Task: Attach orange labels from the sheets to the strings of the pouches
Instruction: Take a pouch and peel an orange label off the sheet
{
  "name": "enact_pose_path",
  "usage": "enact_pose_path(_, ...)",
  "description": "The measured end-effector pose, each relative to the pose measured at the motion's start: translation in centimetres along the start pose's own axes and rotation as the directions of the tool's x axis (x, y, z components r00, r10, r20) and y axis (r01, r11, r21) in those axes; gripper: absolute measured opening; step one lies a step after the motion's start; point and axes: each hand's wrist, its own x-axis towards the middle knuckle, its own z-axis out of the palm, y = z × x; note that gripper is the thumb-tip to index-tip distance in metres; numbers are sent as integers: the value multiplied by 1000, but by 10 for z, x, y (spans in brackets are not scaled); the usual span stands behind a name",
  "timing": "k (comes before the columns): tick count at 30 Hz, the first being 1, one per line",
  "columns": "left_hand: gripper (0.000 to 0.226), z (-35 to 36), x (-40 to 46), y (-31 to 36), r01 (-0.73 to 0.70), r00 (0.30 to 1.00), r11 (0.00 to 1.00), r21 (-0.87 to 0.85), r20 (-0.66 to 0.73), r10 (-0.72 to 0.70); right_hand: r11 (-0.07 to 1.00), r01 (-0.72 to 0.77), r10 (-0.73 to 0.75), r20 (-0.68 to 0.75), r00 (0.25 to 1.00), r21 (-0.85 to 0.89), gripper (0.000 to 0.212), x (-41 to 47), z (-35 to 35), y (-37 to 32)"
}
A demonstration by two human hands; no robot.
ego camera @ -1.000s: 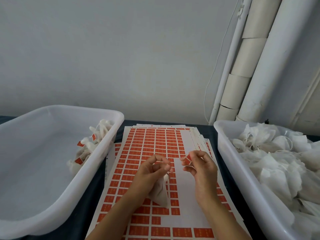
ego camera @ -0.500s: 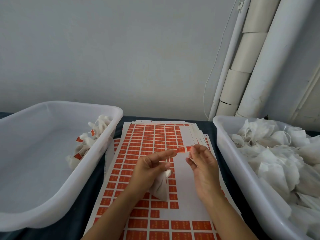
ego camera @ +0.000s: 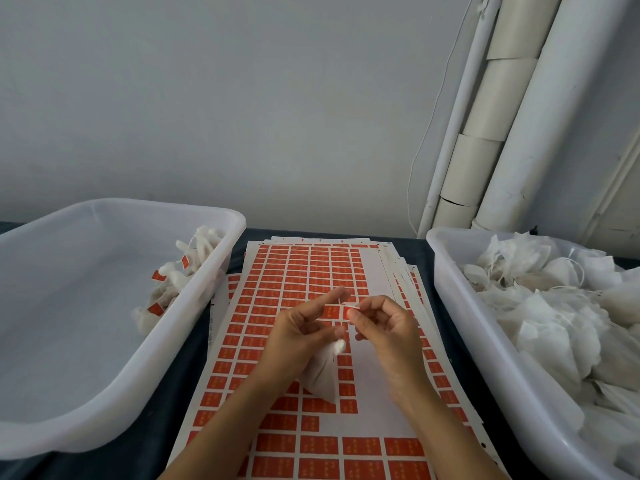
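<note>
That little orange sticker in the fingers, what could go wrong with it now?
The orange label, pinched by the right hand, could fold and stick to itself or to a fingertip before it wraps the thin string. The string might also slip off the left hand, or the pouch could drop.

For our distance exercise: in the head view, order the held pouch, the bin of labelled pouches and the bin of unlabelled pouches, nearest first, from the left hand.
1. Held pouch: in the left hand.
2. Bin of labelled pouches: left.
3. Bin of unlabelled pouches: right, beyond the other hand.
</note>
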Motion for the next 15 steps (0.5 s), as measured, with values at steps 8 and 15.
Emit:
enact_pose_path(8,51,0,0,2,-5,1000,999,35,14,5,1000,-17,17,10,1000,-20,6,1,-1,0)
enact_pose_path(15,52,1,-1,1,12,1000,999,39,20,-13,999,-1,1,22,1000,-36,8,2,-2,-1)
